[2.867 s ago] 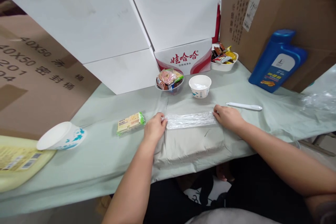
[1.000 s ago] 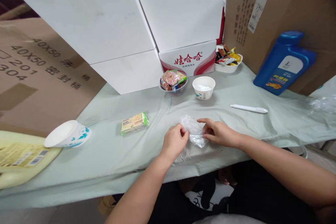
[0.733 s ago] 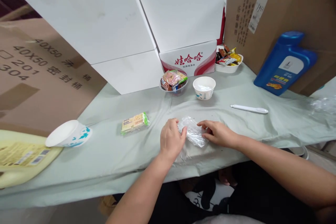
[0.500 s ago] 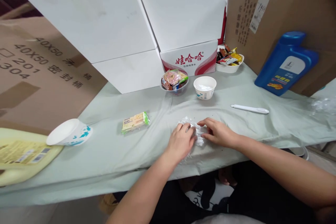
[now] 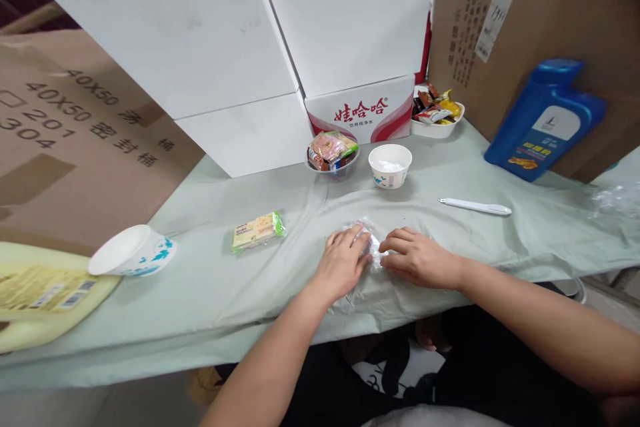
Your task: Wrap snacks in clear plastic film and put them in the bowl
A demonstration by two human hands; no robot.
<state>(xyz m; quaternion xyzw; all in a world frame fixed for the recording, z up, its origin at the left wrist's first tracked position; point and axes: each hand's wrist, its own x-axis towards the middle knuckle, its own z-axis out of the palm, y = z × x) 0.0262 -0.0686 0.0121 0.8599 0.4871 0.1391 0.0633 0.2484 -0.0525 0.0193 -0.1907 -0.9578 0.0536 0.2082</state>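
Both the left hand (image 5: 344, 259), palm down, and right hand (image 5: 419, 259), fingers curled, touch crumpled plastic film (image 5: 373, 250) near the front edge of the table (image 5: 240, 293); whether clamped is unclear.

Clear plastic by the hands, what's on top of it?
The left hand lies over part of the plastic; the right hand is at its edge. What they cover can't be seen.
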